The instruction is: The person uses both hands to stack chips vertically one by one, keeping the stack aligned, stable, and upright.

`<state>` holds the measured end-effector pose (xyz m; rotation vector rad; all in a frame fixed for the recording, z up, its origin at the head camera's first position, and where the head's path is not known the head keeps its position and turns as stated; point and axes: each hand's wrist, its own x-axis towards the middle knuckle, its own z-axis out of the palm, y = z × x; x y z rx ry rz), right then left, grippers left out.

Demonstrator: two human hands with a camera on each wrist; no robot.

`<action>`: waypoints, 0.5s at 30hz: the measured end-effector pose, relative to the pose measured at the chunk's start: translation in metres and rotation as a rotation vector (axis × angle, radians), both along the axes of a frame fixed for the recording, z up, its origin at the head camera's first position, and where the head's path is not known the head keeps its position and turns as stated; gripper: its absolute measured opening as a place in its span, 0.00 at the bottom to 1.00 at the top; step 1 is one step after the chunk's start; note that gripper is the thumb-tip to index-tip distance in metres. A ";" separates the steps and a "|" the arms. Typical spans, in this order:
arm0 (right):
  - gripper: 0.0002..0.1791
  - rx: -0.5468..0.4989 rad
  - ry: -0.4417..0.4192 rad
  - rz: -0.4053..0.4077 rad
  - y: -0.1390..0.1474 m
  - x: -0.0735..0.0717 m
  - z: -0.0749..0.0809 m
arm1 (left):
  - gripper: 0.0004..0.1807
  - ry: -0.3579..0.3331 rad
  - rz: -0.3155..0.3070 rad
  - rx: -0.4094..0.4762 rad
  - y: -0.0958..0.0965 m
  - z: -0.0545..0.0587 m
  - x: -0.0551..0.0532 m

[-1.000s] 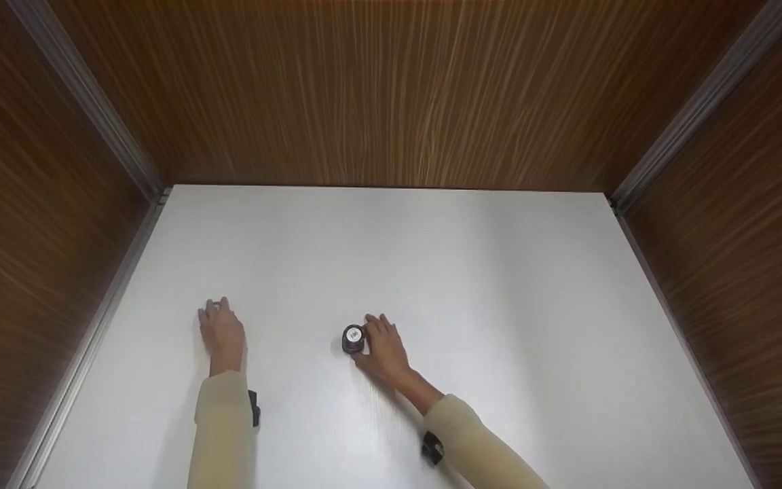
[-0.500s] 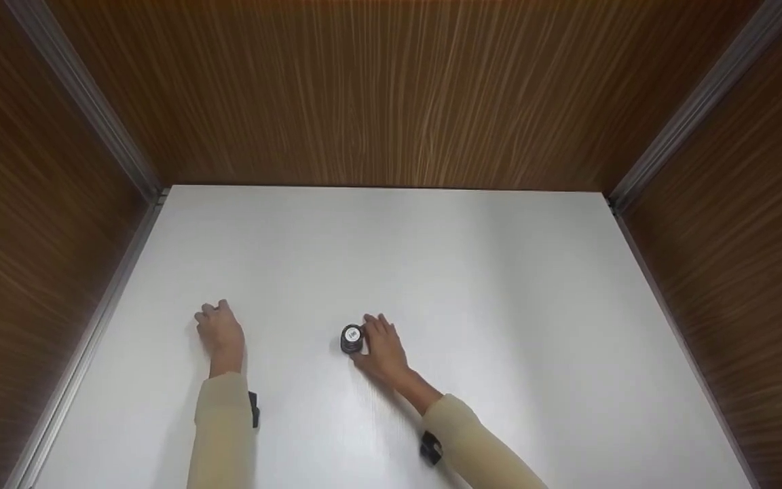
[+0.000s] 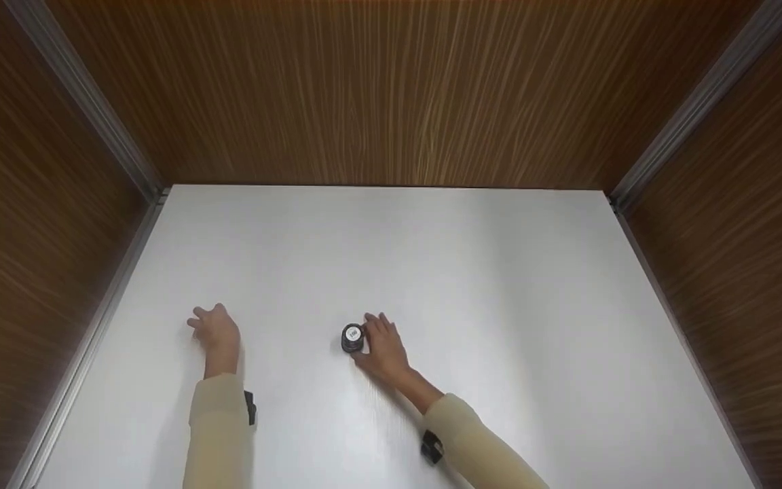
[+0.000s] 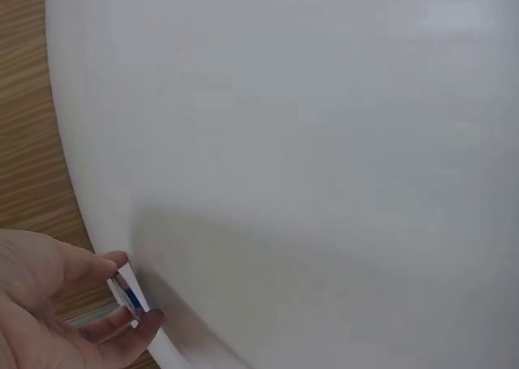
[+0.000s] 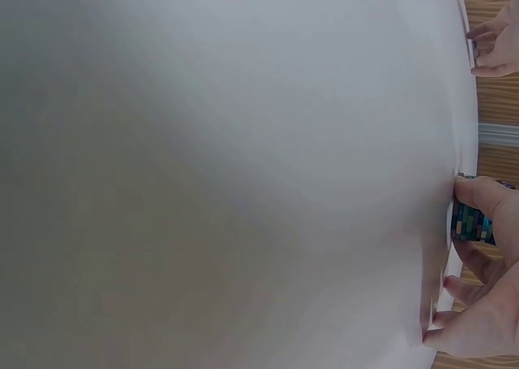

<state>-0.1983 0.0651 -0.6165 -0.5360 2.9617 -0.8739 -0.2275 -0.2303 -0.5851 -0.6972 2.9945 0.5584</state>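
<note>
Near the middle of the white table, a stack of dark poker chips (image 3: 352,337) stands with a white label on its top chip. My right hand (image 3: 385,350) holds it from the right, thumb and forefinger on opposite sides. In the right wrist view the stack (image 5: 470,221) shows a multicoloured edge. Farther left, my left hand (image 3: 216,333) is close over the table. In the left wrist view this hand pinches a poker chip (image 4: 127,294) between its fingertips, edge-on, with white and blue patches; fingers cover part of it.
The white tabletop (image 3: 472,272) stretches around both hands. A brown wood-grain panel (image 3: 377,95) rises behind it, with similar panels left and right. Metal rails (image 3: 85,88) run along the corners. Black wrist devices sit by both sleeves.
My left hand has shifted slightly left and turned, its fingers bending differently. My right hand and the chip stack have stayed practically where they were.
</note>
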 end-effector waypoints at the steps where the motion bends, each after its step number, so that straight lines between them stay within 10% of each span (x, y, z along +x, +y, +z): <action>1: 0.27 -0.006 0.002 0.000 0.000 0.000 0.000 | 0.10 -0.002 0.008 0.011 0.000 0.001 0.000; 15: 0.27 -0.005 0.015 0.002 -0.002 -0.001 -0.001 | 0.11 0.046 -0.018 0.126 -0.004 0.005 0.008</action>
